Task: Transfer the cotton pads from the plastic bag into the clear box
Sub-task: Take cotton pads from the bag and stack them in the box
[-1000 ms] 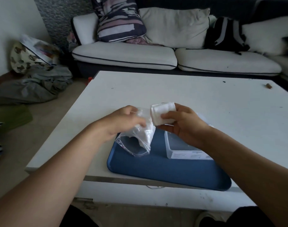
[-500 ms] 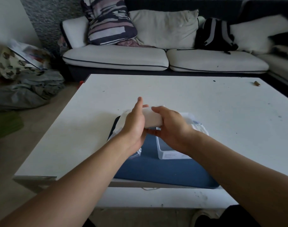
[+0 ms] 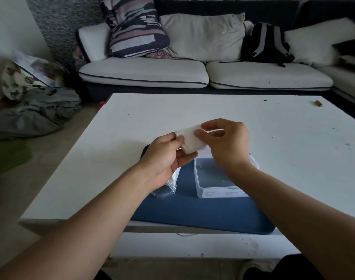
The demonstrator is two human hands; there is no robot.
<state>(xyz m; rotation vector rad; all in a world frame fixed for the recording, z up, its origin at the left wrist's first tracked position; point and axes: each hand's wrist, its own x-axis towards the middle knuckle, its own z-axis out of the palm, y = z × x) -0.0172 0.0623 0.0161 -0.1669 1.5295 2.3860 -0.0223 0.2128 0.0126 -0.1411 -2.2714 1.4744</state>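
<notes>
Above the white surface (image 3: 213,116), the left hand (image 3: 168,156) and the right hand (image 3: 225,142) both pinch a stack of cotton pads (image 3: 190,139) over the clear box (image 3: 215,178), with the plastic bag (image 3: 168,186) beside it.

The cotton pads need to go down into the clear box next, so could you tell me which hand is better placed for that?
Probably the right hand: it pinches the cotton pads and hangs directly over the clear box. The left hand also holds them, but sits over the plastic bag.

White table (image 3: 192,110) before a cushioned sofa (image 3: 144,71) (dim light), rumpled bedding (image 3: 35,116) on the floor.
</notes>
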